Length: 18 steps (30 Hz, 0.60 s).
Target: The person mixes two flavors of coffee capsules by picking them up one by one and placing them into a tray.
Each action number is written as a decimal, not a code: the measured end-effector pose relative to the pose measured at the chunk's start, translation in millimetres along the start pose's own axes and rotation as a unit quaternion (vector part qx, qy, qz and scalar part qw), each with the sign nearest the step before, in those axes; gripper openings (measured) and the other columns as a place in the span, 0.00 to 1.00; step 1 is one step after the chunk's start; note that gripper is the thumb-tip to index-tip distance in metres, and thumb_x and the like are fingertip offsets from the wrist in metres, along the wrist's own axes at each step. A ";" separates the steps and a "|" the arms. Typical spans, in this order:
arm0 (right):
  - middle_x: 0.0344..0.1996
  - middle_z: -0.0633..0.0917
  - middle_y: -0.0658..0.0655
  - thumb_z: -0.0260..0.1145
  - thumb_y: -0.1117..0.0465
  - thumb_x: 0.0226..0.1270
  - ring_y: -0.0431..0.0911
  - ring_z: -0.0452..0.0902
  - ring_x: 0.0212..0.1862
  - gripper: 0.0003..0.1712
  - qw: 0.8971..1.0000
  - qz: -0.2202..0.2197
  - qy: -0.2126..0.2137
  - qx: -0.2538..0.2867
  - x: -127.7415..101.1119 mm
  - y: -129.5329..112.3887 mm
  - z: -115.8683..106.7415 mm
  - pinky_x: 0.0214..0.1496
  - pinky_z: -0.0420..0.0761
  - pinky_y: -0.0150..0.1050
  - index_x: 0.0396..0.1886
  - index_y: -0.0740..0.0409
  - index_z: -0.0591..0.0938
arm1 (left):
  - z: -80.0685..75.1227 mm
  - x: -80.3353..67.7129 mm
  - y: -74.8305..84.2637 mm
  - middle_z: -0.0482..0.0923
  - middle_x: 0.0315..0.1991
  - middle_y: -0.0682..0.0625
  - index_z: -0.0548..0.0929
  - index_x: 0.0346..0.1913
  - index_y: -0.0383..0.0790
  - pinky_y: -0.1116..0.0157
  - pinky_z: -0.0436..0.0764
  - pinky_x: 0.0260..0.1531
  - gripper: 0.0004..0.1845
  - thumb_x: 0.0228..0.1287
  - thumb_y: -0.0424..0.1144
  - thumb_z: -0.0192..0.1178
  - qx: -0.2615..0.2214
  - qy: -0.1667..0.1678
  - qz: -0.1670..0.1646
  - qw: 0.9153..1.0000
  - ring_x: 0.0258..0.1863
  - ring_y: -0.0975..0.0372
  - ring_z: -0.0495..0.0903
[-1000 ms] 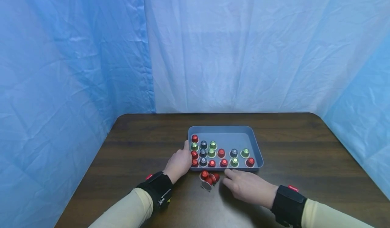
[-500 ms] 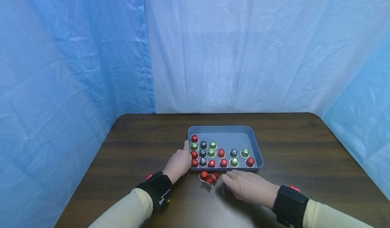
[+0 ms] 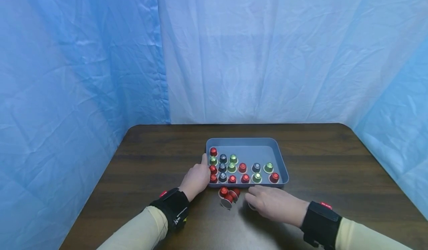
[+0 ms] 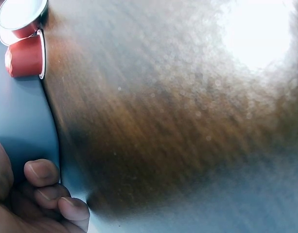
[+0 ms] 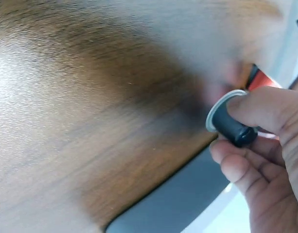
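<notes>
A grey-blue tray point(image 3: 280, 160) on the dark wooden table holds several red, green and dark blue capsules point(image 3: 232, 167) standing in rows. My left hand point(image 3: 199, 175) grips the tray's left rim, its fingers point(image 4: 42, 173) curled against the tray wall point(image 4: 23, 121). Three red capsules point(image 3: 228, 195) lie loose on the table just in front of the tray. To their right, my right hand point(image 3: 253, 201) pinches a dark capsule point(image 5: 233, 124) with a silver rim, held on its side just above the table.
The wooden table point(image 3: 160, 157) has blue sheeting hanging behind and on both sides. Two of the loose red capsules point(image 4: 25, 56) lie against the tray's outer wall near my left hand.
My right hand's fingers have curled in beside the loose red capsules and taken the dark capsule, drawing slightly back to the right. The left hand and the tray have not moved.
</notes>
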State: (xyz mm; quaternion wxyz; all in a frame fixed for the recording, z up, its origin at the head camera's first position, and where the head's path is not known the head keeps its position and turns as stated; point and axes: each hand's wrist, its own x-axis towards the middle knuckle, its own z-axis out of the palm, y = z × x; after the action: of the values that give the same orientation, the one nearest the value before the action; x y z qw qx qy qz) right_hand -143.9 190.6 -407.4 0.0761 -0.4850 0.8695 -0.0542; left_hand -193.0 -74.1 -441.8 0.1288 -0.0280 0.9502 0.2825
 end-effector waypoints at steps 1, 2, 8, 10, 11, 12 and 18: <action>0.32 0.78 0.41 0.76 0.61 0.62 0.31 0.74 0.35 0.13 1.000 -0.005 0.004 -0.001 -0.2 -0.1 -0.8 0.37 0.79 0.27 0.42 0.48 0.81 | 0.2 0.6 0.4 0.83 0.49 0.41 0.50 0.81 0.38 0.55 0.85 0.41 0.38 0.79 0.46 0.54 0.002 0.000 -0.001 1.000 0.46 0.51 0.85; 0.32 0.78 0.41 0.76 0.61 0.62 0.31 0.74 0.35 0.13 1.000 -0.011 0.007 -0.001 -0.4 -0.3 -1.6 0.38 0.79 0.27 0.42 0.48 0.82 | 0.3 1.3 0.7 0.83 0.49 0.41 0.50 0.81 0.38 0.55 0.85 0.40 0.37 0.79 0.46 0.54 0.004 0.000 -0.002 1.000 0.46 0.51 0.85; 0.34 0.79 0.41 0.76 0.63 0.61 0.31 0.75 0.38 0.13 1.000 -0.026 0.017 0.005 -0.2 -2.7 -8.4 0.40 0.80 0.26 0.43 0.49 0.84 | 0.8 3.1 1.5 0.83 0.49 0.40 0.51 0.81 0.37 0.52 0.85 0.43 0.37 0.79 0.45 0.53 0.015 0.001 -0.004 1.000 0.47 0.50 0.85; 0.34 0.80 0.41 0.77 0.63 0.60 0.31 0.75 0.38 0.13 0.999 -0.027 0.018 0.011 -0.1 -3.3 -12.0 0.40 0.79 0.26 0.43 0.49 0.85 | 0.7 3.0 1.3 0.83 0.48 0.40 0.51 0.81 0.37 0.51 0.85 0.44 0.37 0.79 0.45 0.54 0.015 0.002 -0.002 1.000 0.47 0.50 0.85; 0.34 0.80 0.41 0.77 0.63 0.60 0.31 0.75 0.38 0.13 0.999 -0.026 0.018 0.016 0.1 -3.8 -14.1 0.41 0.79 0.26 0.43 0.49 0.85 | 0.6 2.8 1.2 0.83 0.48 0.40 0.51 0.81 0.37 0.51 0.85 0.44 0.37 0.79 0.45 0.54 0.015 0.002 -0.001 1.000 0.47 0.50 0.85; 0.34 0.81 0.42 0.77 0.63 0.60 0.31 0.76 0.39 0.12 0.999 -0.026 0.017 0.022 0.2 -4.2 -16.3 0.41 0.79 0.25 0.43 0.50 0.86 | 0.5 2.9 0.9 0.83 0.48 0.40 0.51 0.81 0.37 0.51 0.85 0.45 0.37 0.79 0.45 0.54 0.016 0.003 0.000 1.000 0.47 0.50 0.85; 0.35 0.82 0.44 0.79 0.59 0.60 0.31 0.77 0.39 0.11 0.998 -0.026 0.020 0.044 0.0 -5.7 -30.5 0.44 0.80 0.24 0.42 0.51 0.87 | 0.8 2.1 0.3 0.83 0.48 0.41 0.51 0.81 0.37 0.51 0.85 0.46 0.38 0.78 0.46 0.55 0.014 0.003 0.002 1.000 0.47 0.50 0.85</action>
State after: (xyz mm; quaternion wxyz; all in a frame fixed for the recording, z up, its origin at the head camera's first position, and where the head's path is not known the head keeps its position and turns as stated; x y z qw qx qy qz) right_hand -144.8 188.2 -376.5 0.0781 -0.5027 0.8546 -0.1043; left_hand -194.9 -73.3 -442.9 0.1259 -0.0255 0.9545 0.2690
